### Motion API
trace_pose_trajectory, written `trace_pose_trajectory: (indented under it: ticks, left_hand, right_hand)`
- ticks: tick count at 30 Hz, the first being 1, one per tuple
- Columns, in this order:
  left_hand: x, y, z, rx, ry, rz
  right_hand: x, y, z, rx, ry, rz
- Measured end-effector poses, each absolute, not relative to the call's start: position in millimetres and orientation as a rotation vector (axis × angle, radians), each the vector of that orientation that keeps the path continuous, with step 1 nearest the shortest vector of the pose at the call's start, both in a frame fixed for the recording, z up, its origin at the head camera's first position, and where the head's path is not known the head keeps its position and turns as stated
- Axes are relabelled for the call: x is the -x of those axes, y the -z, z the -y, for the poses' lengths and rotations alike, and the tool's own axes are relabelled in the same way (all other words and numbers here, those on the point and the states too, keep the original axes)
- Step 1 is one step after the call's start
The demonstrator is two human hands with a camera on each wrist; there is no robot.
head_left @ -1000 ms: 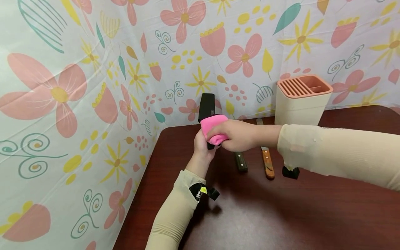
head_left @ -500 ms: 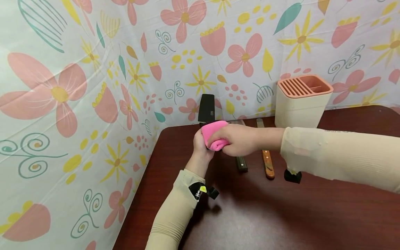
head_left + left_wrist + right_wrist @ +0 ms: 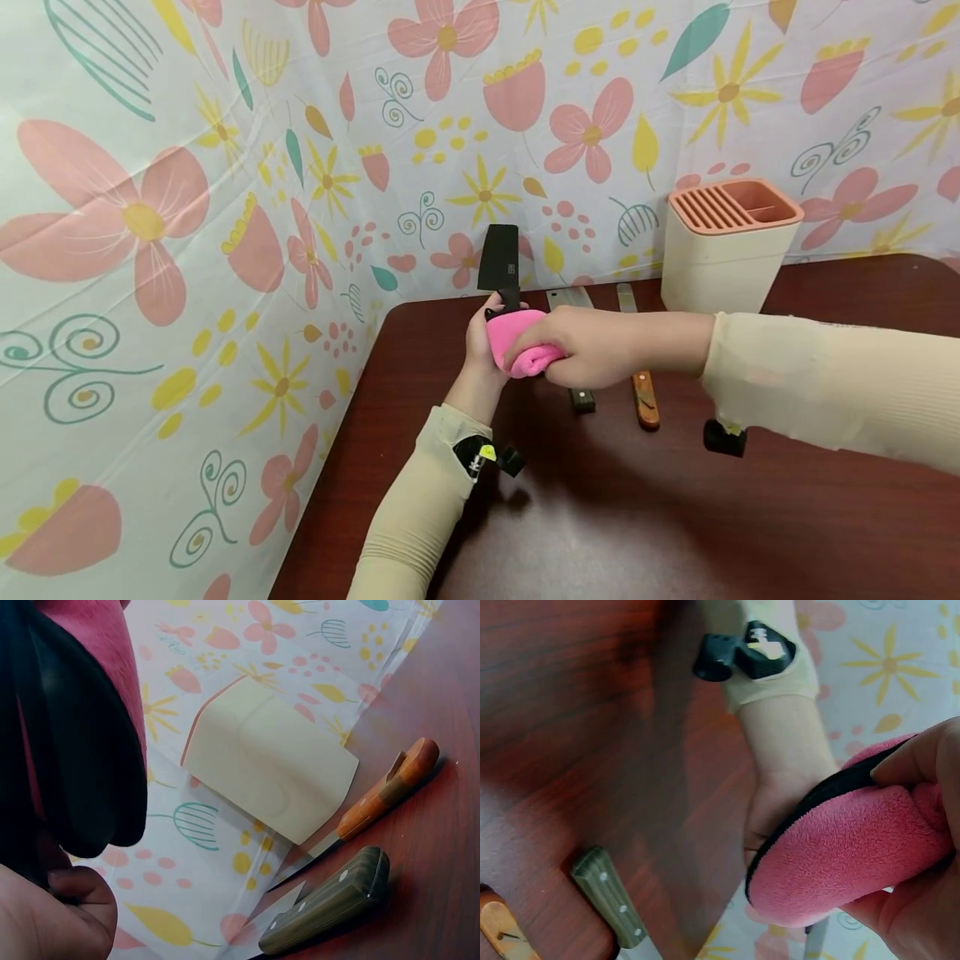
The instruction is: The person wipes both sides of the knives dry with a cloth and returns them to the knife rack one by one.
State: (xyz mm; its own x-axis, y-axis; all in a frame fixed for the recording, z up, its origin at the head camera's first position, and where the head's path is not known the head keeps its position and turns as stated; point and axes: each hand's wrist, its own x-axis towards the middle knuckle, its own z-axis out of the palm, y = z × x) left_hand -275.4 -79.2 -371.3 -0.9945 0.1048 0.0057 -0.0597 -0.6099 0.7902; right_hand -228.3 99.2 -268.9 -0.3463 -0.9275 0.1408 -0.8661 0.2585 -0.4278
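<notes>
My left hand (image 3: 483, 346) grips the handle of a black cleaver (image 3: 498, 258), whose broad blade points up and away toward the patterned backdrop. A folded pink cloth (image 3: 513, 333) with a black edge is bunched in my right hand (image 3: 588, 343), over the lower handle and my left fingers. In the right wrist view the cloth (image 3: 840, 855) sits between thumb and fingers and hides much of the left hand. From the left wrist, dark folds of the cloth (image 3: 82, 735) cover most of the handle, beside my curled left fingers (image 3: 82, 892).
A knife with a dark green handle (image 3: 330, 904) and one with an orange wooden handle (image 3: 645, 400) lie on the brown table (image 3: 637, 525), right of the cleaver. Behind them stands a cream knife block (image 3: 723, 258) with a slotted orange top. A floral sheet (image 3: 300, 167) borders the table.
My right hand with the cloth has slid down the handle toward me and slightly right, baring the cleaver's neck and the top of its handle. The left hand stays nearly still.
</notes>
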Motion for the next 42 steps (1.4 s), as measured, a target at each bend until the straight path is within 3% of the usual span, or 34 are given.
trace_pose_trajectory:
  ticks: [11,18,27,42]
  left_hand:
    - [282,370,81,0.099,-2.649,-1.537]
    - [280,374,81,-0.032,-2.594,-1.575]
    - [276,378,80,-0.091,-2.521,-1.6]
    - [279,371,83,-0.081,-2.628,-1.494]
  right_hand:
    - [236,228,-118,1.569,0.866,-2.449]
    - [257,205,-127,1.444,0.956,-2.693]
    - [287,251,-114,1.597,0.815,-2.965]
    - [271,293,-82,1.649,0.522,-2.845]
